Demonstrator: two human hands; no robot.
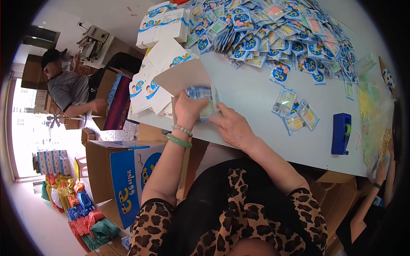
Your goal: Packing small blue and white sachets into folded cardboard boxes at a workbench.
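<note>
right at the near edge of the white table (pixel 256 106), a small stack of clear sachets (pixel 201 99) with blue-and-white printed tops sits between both hands. the left hand (pixel 188 110) wraps its fingers around the left side of the stack, closed on it, and a green bangle (pixel 179 141) and a pale bead bracelet (pixel 183 130) circle that wrist. the right hand (pixel 232 128) lies flat against the stack's right side, fingers pressed to it rather than curled, so it steadies more than grips. just above the stack, touching the left hand's fingertips, a flat-folded carton (pixel 181 77) shows its plain brown inner face, tilted up. beside and behind it lie more flat cartons (pixel 149 91), white with blue bands and small cartoon figures, fanned over the table's left corner, and another upright bundle of them (pixel 164 23) stands farther back. across the far half of the table spreads a big heap of sachets (pixel 282 34), each clear with a round blue label and pastel sticks inside. three loose sachets (pixel 297 113) lie apart to the right of the hands, and a blue tape dispenser (pixel 341 133) stands near the right front edge. at the right rim, another person's hand (pixel 381 170) reaches toward a pile of yellowish plastic bags (pixel 376 111). below the table's left side stands an open brown cardboard box (pixel 124 179) with a blue printed panel, and farther left a seated person in a striped shirt (pixel 68 89) works at another box. colourful bundles (pixel 81 213) lie on the floor.
</note>
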